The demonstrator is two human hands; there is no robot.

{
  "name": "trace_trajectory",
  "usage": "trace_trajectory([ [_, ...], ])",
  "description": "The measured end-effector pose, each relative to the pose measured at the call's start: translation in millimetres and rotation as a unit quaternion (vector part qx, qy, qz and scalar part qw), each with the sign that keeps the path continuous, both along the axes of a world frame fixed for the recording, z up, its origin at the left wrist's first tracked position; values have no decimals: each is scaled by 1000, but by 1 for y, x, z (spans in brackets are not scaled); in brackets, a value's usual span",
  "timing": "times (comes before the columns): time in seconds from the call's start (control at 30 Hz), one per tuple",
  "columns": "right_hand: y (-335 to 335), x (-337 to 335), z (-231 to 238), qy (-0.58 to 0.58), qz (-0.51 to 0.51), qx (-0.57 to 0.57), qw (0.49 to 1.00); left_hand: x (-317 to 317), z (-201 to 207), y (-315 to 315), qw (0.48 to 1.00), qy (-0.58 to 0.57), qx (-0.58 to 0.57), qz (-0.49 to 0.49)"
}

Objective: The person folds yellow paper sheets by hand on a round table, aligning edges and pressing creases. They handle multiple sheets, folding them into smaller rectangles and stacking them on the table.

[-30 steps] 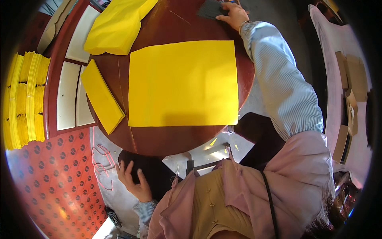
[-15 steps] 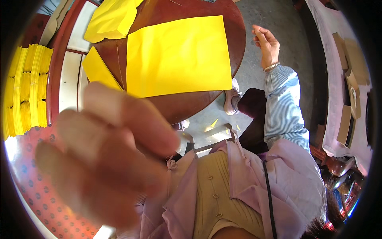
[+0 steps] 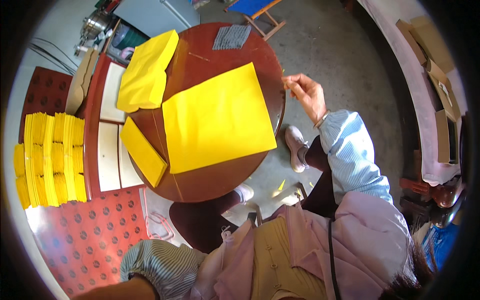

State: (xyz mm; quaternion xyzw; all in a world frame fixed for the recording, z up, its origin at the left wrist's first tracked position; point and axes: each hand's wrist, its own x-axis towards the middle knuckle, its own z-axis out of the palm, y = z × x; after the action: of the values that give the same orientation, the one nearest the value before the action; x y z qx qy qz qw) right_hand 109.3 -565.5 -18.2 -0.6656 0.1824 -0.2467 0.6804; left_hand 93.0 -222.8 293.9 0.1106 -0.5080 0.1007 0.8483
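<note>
The round red-brown table (image 3: pixel 202 187) is the largest thing near the hands; to its left, a tall stack of yellow bundles (image 3: pixel 54 160) stands beside a red-framed cabinet (image 3: pixel 93 165); the yellow sheet (image 3: pixel 217 122) lies flat and slightly askew across the middle of the table, its right corners close to the rim; up and to its left is a creased yellow packet (image 3: pixel 146 72), touching or nearly touching it — I cannot tell which; a striped left sleeve (image 3: pixel 157 267) comes in at the lower edge, but the left hand itself is out of view, so its grip cannot be told; a narrow yellow strip (image 3: pixel 144 152) lies slanted on the table, just left of the sheet; the right hand (image 3: pixel 310 100) is beside the table's right rim, apart from the sheet — fingers bent, thumb near the forefinger, and whether anything is pinched there I cannot tell; a grey textured cloth (image 3: pixel 231 37) rests near the far edge; small yellow scraps (image 3: pixel 281 185) lie on the floor.
</note>
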Motion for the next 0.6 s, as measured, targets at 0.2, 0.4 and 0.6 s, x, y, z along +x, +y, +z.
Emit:
trace_trajectory([
  [0.2,-11,7,-31,-63,-24,34,997,50,-92,26,829,86,371,410],
  [0.4,-34,10,-17,67,-105,-141,982,32,-237,140,474,88,618,621],
  [0.6,54,96,1,-23,75,-324,943,-46,-288,205,315,98,797,505],
])
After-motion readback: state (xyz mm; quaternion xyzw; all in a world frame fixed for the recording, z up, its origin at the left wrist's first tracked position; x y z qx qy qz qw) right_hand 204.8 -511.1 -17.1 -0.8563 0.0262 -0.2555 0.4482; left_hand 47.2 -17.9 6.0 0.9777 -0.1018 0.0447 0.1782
